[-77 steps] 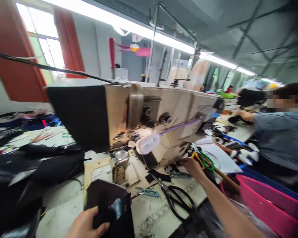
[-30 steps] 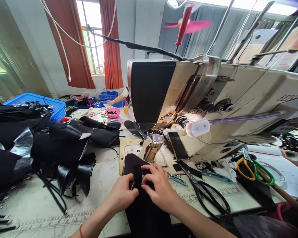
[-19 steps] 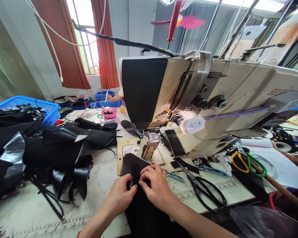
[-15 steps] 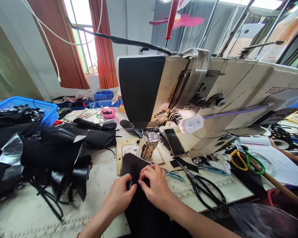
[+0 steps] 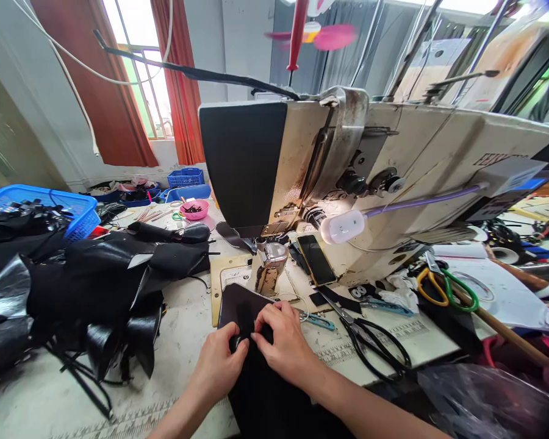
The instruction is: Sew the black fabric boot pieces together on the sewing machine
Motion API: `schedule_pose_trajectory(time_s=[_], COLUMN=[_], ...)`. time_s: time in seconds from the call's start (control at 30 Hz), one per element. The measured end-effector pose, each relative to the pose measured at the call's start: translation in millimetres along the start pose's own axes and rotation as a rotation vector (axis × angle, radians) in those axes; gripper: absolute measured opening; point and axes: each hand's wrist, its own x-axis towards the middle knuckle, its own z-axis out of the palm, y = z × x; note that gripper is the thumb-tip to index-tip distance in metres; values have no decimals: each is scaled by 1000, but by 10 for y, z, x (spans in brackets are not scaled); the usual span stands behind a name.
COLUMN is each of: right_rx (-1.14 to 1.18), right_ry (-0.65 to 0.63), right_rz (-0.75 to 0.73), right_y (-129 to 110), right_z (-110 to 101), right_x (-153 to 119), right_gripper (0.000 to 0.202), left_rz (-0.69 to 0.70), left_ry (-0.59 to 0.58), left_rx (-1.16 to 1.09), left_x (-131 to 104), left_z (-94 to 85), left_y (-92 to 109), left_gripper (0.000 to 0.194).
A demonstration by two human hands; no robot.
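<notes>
From the head view, the left hand [image 5: 219, 360] had its grip nearly closed, thumb and bent forefinger pinching the black piece [image 5: 274, 399]. The right hand [image 5: 286, 344] had fingers curled and thumb and fingertips drawn together on the same piece, just beside the left — the exact hold was hard to tell, black lying on black. The piece lay before the sewing machine [image 5: 384, 183], its upper end near the metal post [image 5: 271, 265] and its lower part running toward the person over the near edge of the table [image 5: 183, 341].

To the right of the right hand lay blue snips [image 5: 318, 320] and black-handled shears [image 5: 370, 341]; a phone [image 5: 316, 259] rested beyond, near the machine's base. A heap of black pieces [image 5: 91, 274] covered the table's left side — the machine's head hid part of the background.
</notes>
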Motion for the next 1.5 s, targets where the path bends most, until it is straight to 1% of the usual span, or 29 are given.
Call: schedule_pose_trajectory(time_s=[0.13, 0.43, 0.63, 0.83, 1.07, 1.13, 1.2, 1.23, 1.27, 1.3, 1.37, 1.43, 1.47, 1.5], right_rx=[19, 79, 68, 63, 54, 48, 90, 139, 195, 251, 301, 223, 150, 70], right_ry=[-6, -73, -83, -79, -83, -89, -115, -147, -198, -271, -456, -606, -638, -632], right_rz=[18, 70, 94, 97, 112, 113, 42, -28, -111, -201, -343, -430, -464, -493], right_y=[2, -25, -30, -3, 3, 5, 12, 15, 16, 15, 1, -21, -32, -42], right_z=[-17, -71, -69, -66, -20, -43, -168, -280, -423, -588, -929, -1189, -1266, -1309], right_x=[35, 56, 56, 55, 50, 57, 70, 76, 81, 82, 74, 57, 52, 55], right_gripper=[16, 16, 16, 15, 14, 14, 11, 9, 12, 21, 48, 71, 81, 87], left_rz=[-2, -5, -19, -8, -3, 3, 12, 19, 28, 38, 62, 89, 83, 55], left_ry=[2, -11, -18, -6, 11, 12, 10, 10, 10, 5, -19, -87, -132, -179], left_rx=[4, 6, -4, 19, 43, 44, 36, 32, 23, 1, -84, -227, -306, -382], left_x=[-1, 4, -20, -34, -3, -4, -12, -16, -20, -21, -13, 18, 43, 76], left_z=[3, -1, -4, -20, 39, 34, -15, -61, -119, -189, -344, -487, -543, -585], left_y=[1, 27, 27, 35, 31, 37, 59, 80, 108, 146, 247, 373, 439, 505], left_gripper=[16, 14, 15, 21, 17, 17, 17, 17, 18, 19, 19, 20, 21, 22])
